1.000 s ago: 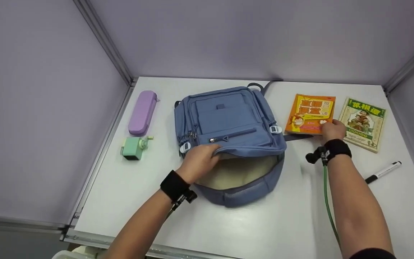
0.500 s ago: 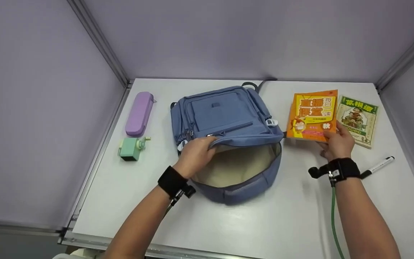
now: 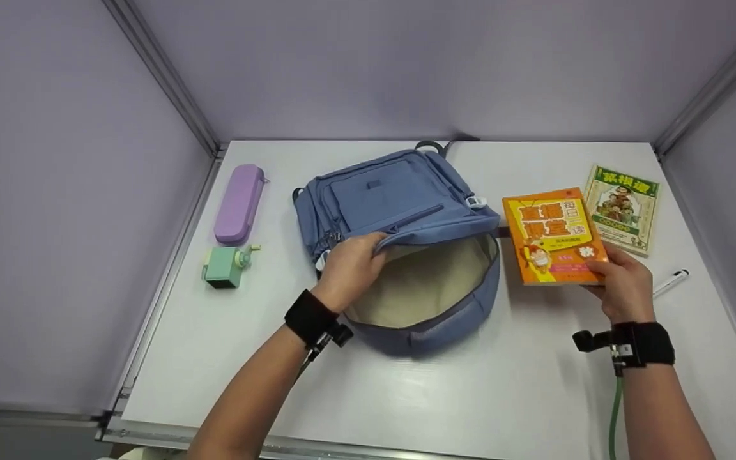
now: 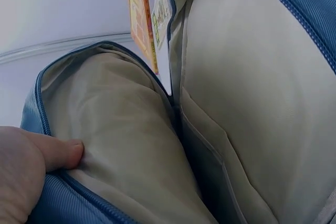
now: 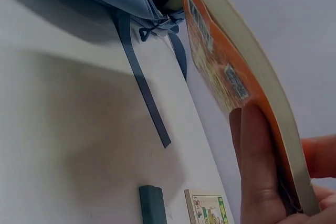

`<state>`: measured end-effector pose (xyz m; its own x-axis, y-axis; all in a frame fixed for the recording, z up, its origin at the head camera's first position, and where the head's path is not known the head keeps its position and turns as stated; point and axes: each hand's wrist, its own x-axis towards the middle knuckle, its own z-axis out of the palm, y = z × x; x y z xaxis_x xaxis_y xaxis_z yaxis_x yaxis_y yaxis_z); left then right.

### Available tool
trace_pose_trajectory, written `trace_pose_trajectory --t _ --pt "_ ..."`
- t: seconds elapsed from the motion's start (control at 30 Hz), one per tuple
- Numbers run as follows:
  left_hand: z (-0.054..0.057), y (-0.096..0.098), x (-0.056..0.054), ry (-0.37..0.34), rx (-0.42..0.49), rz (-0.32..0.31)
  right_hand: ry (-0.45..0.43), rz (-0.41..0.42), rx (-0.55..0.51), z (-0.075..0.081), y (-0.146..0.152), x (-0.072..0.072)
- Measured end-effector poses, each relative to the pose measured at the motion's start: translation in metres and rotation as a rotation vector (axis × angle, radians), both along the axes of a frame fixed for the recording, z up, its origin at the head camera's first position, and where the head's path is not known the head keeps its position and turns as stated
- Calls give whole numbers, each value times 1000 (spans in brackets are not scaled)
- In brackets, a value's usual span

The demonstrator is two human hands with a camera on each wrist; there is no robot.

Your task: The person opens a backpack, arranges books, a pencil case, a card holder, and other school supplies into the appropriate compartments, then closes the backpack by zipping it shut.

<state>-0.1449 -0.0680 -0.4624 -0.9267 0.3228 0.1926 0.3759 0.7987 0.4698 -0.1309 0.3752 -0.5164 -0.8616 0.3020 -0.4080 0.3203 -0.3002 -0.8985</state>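
Observation:
A blue backpack [image 3: 400,191] lies on the white table with its main compartment unzipped, showing a beige lining [image 4: 252,66]. My left hand [image 3: 352,268] pinches the upper edge of the opening and holds it raised; its thumb presses on the lining in the left wrist view. In my right hand [image 3: 627,284] is an orange book [image 3: 556,239], gripped at its lower right corner, thumb on the cover and fingers beneath. The book is lifted above the table, just right of the backpack. Its page edges [image 5: 262,72] face the right wrist camera.
A green-titled book [image 3: 623,207] lies at the back right, with a white marker [image 3: 671,281] in front of it, partly hidden by my right hand. On the left are a purple pencil case [image 3: 240,203] and a green pencil sharpener [image 3: 223,267] with a crank. Grey panels enclose the table.
My right hand has lifted the orange book off the table and brought it toward me, tilting it. My left hand has raised the backpack's upper edge, so the opening is wider.

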Motion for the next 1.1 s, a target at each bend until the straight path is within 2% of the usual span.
trace_pose_trajectory --t 0.2,0.33,0.53,0.67,0.8,0.97,1.1 --pt "2 5 -1 17 3 10 18 99 -29 1 15 22" --pt "2 7 -2 29 10 11 23 193 -43 6 21 34" --pt "3 11 -5 24 21 8 1 346 -44 8 11 39" --pt "5 14 -6 -1 27 1 -30 453 12 10 -9 31" --pt "6 14 -6 -10 33 0 -43 548 63 13 -38 17" --pt "6 15 -5 -4 25 -2 -43 616 88 15 -75 -4" --pt "7 16 -5 -11 24 -11 -52 625 99 17 -96 -22"
